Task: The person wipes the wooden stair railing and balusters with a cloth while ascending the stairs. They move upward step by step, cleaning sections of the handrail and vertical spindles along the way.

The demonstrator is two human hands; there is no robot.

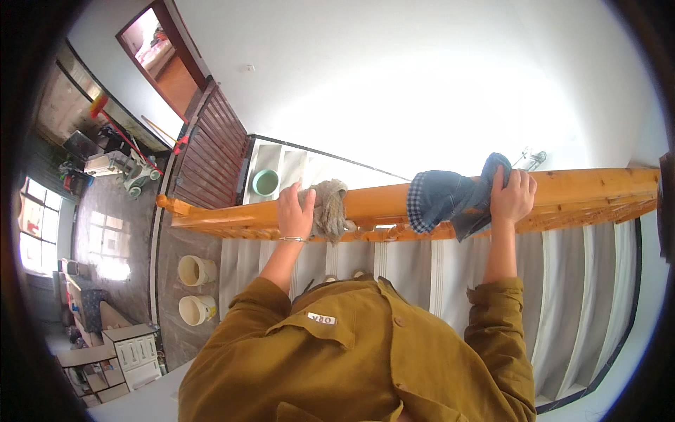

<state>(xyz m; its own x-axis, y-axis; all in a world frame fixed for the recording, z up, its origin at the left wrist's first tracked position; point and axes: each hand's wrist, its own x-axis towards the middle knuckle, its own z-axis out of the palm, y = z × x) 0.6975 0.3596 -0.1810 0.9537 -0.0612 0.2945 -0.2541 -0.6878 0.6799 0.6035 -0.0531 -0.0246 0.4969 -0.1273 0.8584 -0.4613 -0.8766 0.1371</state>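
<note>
A varnished wooden stair handrail [377, 204] runs across the view in front of me. My left hand [295, 211] lies on it with the thumb apart from the fingers, touching or right beside a crumpled grey-beige rag [330, 211] draped over the rail. Whether that hand grips the rag I cannot tell. Farther right, my right hand [512, 196] is closed around the bunched end of a blue denim cloth [453, 198]. The cloth's checked end spreads over the rail, and its lower edge hangs down the near side.
Stair steps [406, 269] lie below me. A green basin [266, 182] stands on steps beyond the rail. Two cream buckets [196, 310] are on the floor at left. A dark red railing [211, 147], a broom [129, 140] and a white cabinet [136, 353] are farther off.
</note>
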